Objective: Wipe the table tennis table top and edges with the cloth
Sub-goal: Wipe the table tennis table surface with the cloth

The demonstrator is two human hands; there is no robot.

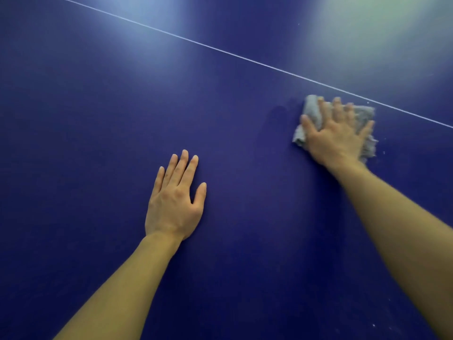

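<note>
Two hands and one cloth lie on the blue table point(98, 114). The right hand point(335, 136) presses flat, fingers spread, on the grey cloth point(312, 111), just beside the single white line point(220, 50). The left hand point(175, 200) rests flat, fingers straight, holding nothing

My left hand point(175, 200) lies flat on the table top point(85, 119), near me. My right hand point(337, 136) is further out and to the right, pressed on the cloth point(312, 111), which sits on the table just before the line point(220, 50) running behind both hands.
</note>
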